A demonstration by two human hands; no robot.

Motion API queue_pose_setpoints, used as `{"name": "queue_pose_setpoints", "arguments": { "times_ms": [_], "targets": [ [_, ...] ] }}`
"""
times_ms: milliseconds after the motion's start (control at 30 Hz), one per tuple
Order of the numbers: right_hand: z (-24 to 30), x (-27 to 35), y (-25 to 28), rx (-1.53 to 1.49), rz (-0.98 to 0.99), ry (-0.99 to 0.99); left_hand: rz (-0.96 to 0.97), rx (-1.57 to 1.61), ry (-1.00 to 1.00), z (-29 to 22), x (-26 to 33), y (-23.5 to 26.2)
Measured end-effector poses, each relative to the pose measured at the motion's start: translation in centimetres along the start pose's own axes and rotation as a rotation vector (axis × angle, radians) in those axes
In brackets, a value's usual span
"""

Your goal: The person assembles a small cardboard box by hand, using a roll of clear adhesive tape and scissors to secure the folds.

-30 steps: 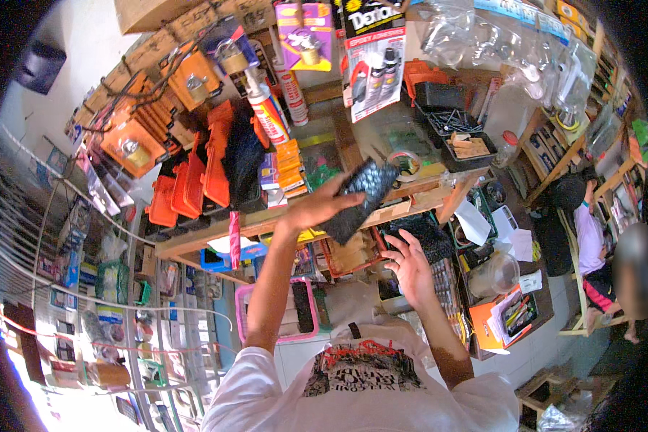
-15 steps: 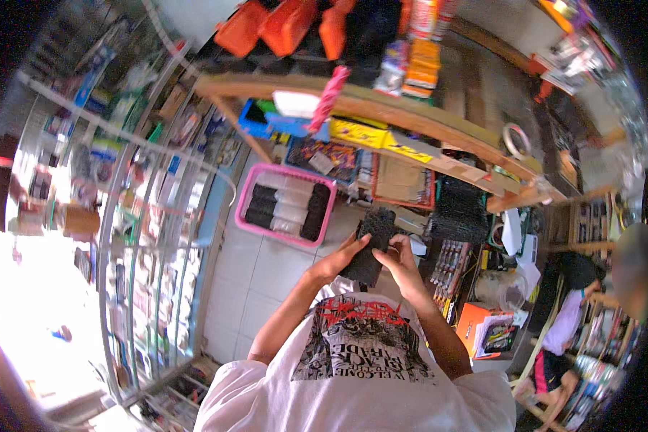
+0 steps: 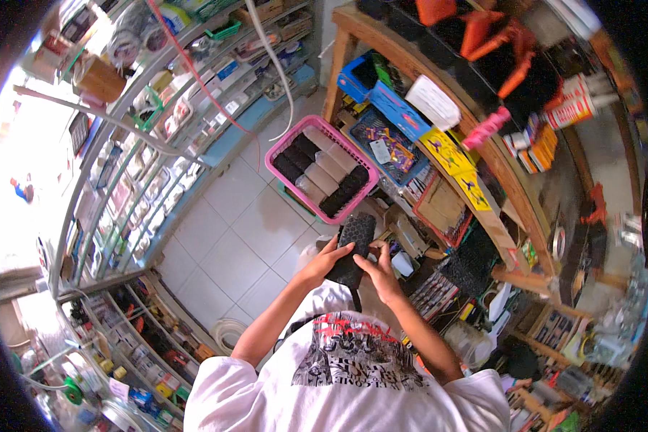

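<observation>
A dark, oblong package wrapped in black bubble wrap (image 3: 357, 232) is held upright in front of my chest. My left hand (image 3: 320, 266) grips it from the left side, thumb lying across its front. My right hand (image 3: 383, 273) holds the lower right side, thumb pressed on the front and fingers bent behind. What is inside the wrap cannot be seen. Just beyond my hands, a pink plastic basket (image 3: 348, 142) sits on the floor. Rows of black wrapped bundles (image 3: 289, 164) and whitish wrapped bundles (image 3: 327, 177) fill it.
Glass shelving (image 3: 187, 169) crowded with small goods runs along the left. A wooden rack (image 3: 403, 61) with orange items (image 3: 482, 36) stands at right, yellow boxes (image 3: 457, 162) along it. Blue and orange crates sit beneath. A coil of pale hose (image 3: 228, 333) lies on the tiled floor (image 3: 248, 245).
The view has swung left, so the basket and rack appear farther right and more floor shows. Another person at the right has left the view. Both hands still hold the package.
</observation>
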State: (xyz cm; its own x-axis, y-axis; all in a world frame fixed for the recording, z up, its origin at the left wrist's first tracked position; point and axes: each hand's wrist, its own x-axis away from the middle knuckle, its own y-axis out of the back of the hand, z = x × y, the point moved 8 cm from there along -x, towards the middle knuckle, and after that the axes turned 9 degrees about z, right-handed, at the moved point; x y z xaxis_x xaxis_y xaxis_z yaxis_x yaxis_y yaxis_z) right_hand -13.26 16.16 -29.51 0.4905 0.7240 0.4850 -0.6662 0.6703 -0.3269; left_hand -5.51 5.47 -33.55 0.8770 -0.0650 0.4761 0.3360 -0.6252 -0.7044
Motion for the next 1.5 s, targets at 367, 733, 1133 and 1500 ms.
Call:
{"name": "queue_pose_setpoints", "arguments": {
  "times_ms": [367, 733, 1133, 1500],
  "targets": [
    [-9.7, -9.9, 1.4, 0.254, 0.010, -0.144, -0.219, 0.108, 0.003, 2.8, -2.3, 9.6],
    [-10.9, -35.7, 1.3, 0.171, 0.069, -0.021, -0.767, -0.077, -0.177, -0.1, -12.9, 33.0],
    [-13.4, -48.0, -8.7, 1.055, 0.217, 0.522, -0.937, -0.608, -0.264, 1.1, -16.8, 37.7],
    [-15.0, -47.5, -9.6, 1.235, 0.169, 0.710, -0.895, -0.641, -0.365, 1.2, -17.4, 37.5]
  ]
}}
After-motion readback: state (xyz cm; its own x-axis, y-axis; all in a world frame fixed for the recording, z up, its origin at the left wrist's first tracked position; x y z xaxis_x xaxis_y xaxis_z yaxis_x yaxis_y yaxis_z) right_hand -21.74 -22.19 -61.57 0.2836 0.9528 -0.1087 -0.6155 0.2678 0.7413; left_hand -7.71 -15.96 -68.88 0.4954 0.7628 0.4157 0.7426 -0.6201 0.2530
